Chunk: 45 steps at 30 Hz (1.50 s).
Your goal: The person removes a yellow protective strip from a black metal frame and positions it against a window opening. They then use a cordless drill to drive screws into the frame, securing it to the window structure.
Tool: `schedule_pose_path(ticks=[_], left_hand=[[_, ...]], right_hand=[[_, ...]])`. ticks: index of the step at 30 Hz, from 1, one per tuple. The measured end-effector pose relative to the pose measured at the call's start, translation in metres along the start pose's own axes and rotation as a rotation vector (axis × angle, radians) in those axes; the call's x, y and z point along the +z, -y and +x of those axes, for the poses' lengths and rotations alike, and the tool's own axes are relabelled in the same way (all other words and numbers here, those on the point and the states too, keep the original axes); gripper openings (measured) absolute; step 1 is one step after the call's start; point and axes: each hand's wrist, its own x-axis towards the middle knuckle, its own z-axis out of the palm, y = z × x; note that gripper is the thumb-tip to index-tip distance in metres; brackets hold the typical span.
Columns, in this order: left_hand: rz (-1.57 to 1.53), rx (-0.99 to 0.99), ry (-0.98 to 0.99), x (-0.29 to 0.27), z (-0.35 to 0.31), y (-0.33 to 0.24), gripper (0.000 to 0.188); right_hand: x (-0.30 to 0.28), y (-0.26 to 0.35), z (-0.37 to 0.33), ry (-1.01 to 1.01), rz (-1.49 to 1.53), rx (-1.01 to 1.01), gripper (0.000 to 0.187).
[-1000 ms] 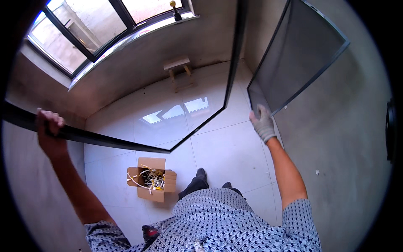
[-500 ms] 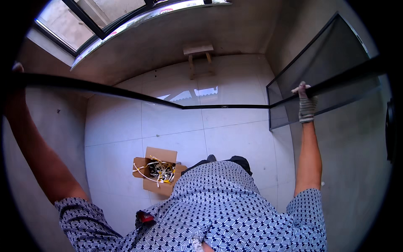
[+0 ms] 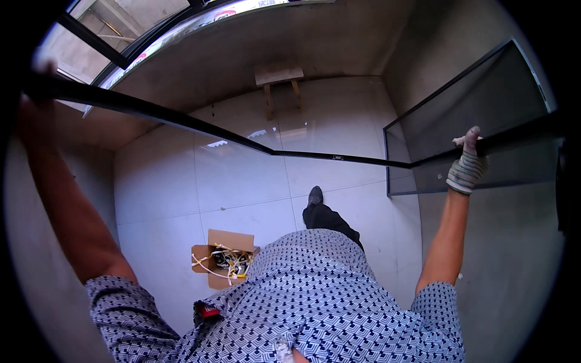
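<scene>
A long black frame (image 3: 200, 126) spans the view at about chest height, its edge facing up, so I cannot tell whether mesh or glass fills it. My left hand (image 3: 41, 100) grips its far left end; that hand is dark and partly lost at the picture's rim. Toward the other end, my right hand (image 3: 469, 162) wears a striped knit glove with bare fingertips. Its thumb lies over the top of the frame and the other fingers are largely hidden behind it. A small pale fitting (image 3: 337, 158) shows on the frame's middle stretch.
A dark mesh screen panel (image 3: 478, 115) leans on the right wall. An open cardboard box (image 3: 231, 240) with fittings and yellow-and-white straps sits on the tiled floor (image 3: 157, 199). Ahead, a small wooden stool (image 3: 279, 75) stands by the wall below an open black-framed window (image 3: 94, 39).
One foot has stepped forward from under my shirt. The frame has tilted, with its left end higher in the view; my right hand has shifted right and slightly down. Both grips stay.
</scene>
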Motion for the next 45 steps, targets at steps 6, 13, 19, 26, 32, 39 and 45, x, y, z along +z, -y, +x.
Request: schedule_pose_path(ticks=[6,13,19,26,32,39,45], left_hand=[[-0.163,-0.248,0.159,0.024,-0.134,0.083,0.040],[-0.005,-0.178,0.161,0.037,-0.246,0.132,0.028],[-0.121,-0.231,0.159,0.041,-0.302,0.157,0.028],[-0.062,-0.132,0.178,0.055,-0.312,0.152,0.027],[-0.108,0.025,0.104,0.065,-0.293,0.150,0.024],[-0.129,0.065,0.121,0.067,-0.263,0.138,0.025],[-0.188,-0.080,0.085,0.087,-0.250,0.139,0.027]], right_hand=[[-0.032,0.038,-0.023,-0.001,0.182,-0.166,0.042],[-0.065,0.084,-0.044,0.187,0.388,-0.330,0.042],[-0.110,0.111,-0.093,0.110,0.258,-0.495,0.058],[-0.146,0.129,-0.145,-0.180,0.362,-0.558,0.061],[-0.148,0.142,-0.157,-0.292,0.378,-0.648,0.057],[-0.154,0.147,-0.155,-0.203,0.342,-0.621,0.054],[-0.155,0.155,-0.145,-0.148,0.296,-0.582,0.047]])
